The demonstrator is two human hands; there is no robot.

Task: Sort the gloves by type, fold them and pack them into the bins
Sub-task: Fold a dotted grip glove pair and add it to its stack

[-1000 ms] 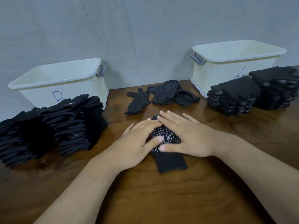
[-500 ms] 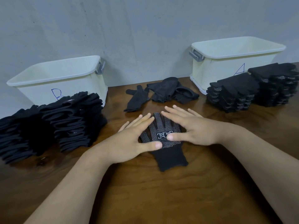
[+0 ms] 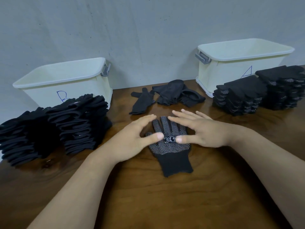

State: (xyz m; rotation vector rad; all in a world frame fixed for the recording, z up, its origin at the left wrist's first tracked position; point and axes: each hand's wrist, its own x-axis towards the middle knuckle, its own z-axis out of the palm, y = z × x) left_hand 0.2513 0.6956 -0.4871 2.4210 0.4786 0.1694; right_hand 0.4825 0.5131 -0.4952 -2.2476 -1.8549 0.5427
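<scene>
A black glove with white grip dots point(image 3: 170, 146) lies flat on the wooden table, palm side up, cuff toward me. My left hand point(image 3: 137, 138) rests on its left edge with the thumb on the palm print. My right hand point(image 3: 201, 131) lies on its right edge, thumb touching the printed label. Both hands have straight fingers. Plain black gloves are stacked at left point(image 3: 54, 126) in front of bin B point(image 3: 66, 80). Dotted gloves are stacked at right point(image 3: 257, 91) before bin A point(image 3: 244, 55).
A few loose black gloves point(image 3: 166, 95) lie in a heap at the back middle of the table, against the grey wall. Bare wood of the table point(image 3: 165, 204) stretches between my forearms toward me.
Both hands have slid apart, from covering the glove's middle to its two sides, uncovering its fingers and dotted palm. The camera has tilted slightly.
</scene>
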